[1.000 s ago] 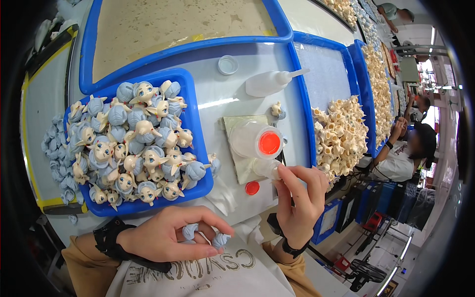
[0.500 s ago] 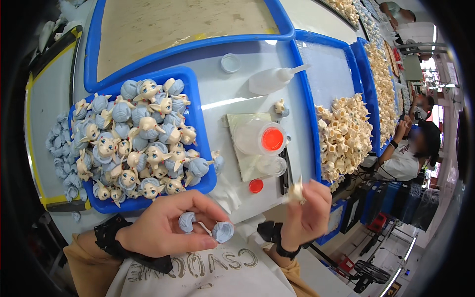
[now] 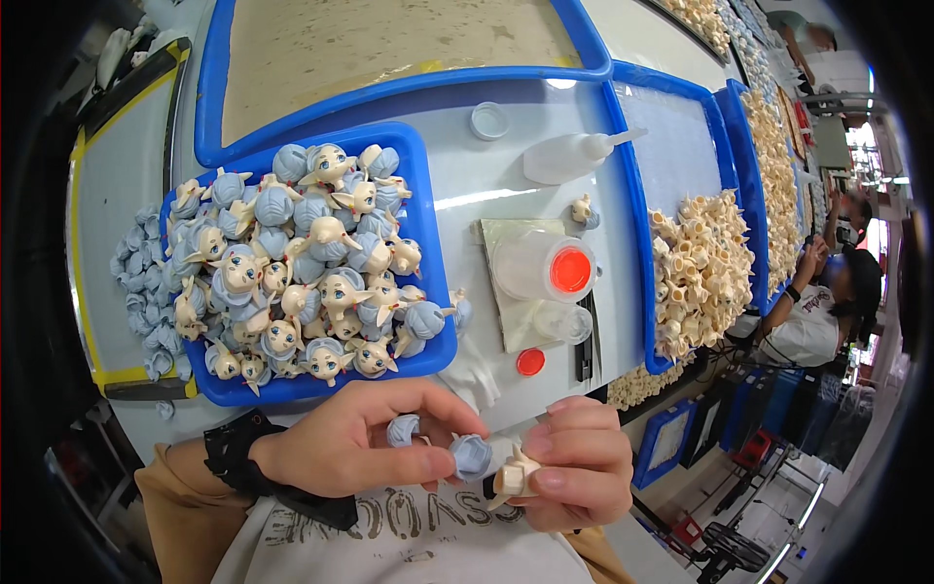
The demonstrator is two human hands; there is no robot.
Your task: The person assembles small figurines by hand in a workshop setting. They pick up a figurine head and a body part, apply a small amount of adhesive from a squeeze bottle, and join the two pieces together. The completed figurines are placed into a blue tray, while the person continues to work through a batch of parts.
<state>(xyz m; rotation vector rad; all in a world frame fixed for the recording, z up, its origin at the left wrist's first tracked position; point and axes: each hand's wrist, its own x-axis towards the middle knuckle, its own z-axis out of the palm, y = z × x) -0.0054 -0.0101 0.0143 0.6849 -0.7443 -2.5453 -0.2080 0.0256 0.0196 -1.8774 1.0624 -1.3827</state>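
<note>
My left hand [image 3: 355, 443] is closed around two blue-grey doll hair pieces: a curved one [image 3: 402, 430] inside the curled fingers, and a rounded one [image 3: 471, 456] pinched at the fingertips. Just right of it, my right hand [image 3: 584, 462] grips a cream doll face piece [image 3: 514, 477] with pointed ears, its hollow side showing. The face piece is close beside the rounded hair piece; whether they touch I cannot tell. Beyond my left hand stands a blue tray [image 3: 440, 263] heaped with doll heads that have blue-grey hair and painted eyes.
Loose hair pieces [image 3: 146, 302] lie left of the tray. A squeeze bottle [image 3: 569, 159], a red-topped tub [image 3: 516, 263] and a small clear cup [image 3: 562, 321] stand mid-table. Cream face pieces [image 3: 702, 268] fill part of a right-hand tray [image 3: 671, 127]. A co-worker [image 3: 812, 307] sits farther right.
My right hand has come left and down with the cream face piece, up to the hair piece in my left hand. The whole view has shifted slightly.
</note>
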